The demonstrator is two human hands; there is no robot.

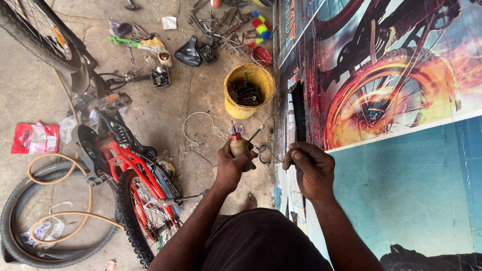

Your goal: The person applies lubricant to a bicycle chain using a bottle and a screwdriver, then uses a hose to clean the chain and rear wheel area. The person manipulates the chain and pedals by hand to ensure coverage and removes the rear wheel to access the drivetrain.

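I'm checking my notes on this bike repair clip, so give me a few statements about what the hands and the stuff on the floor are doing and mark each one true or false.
1. The left hand grips a wooden-handled tool with a red collar. True.
2. The right hand lies flat and open on the floor. False: it is closed, pinching something thin near the edge of the banner.
3. The yellow bucket is empty. False: dark metal parts lie inside it.
4. The red bicycle lies to the left of the hands. True.
5. A black saddle lies loose on the floor near scattered tools. True.
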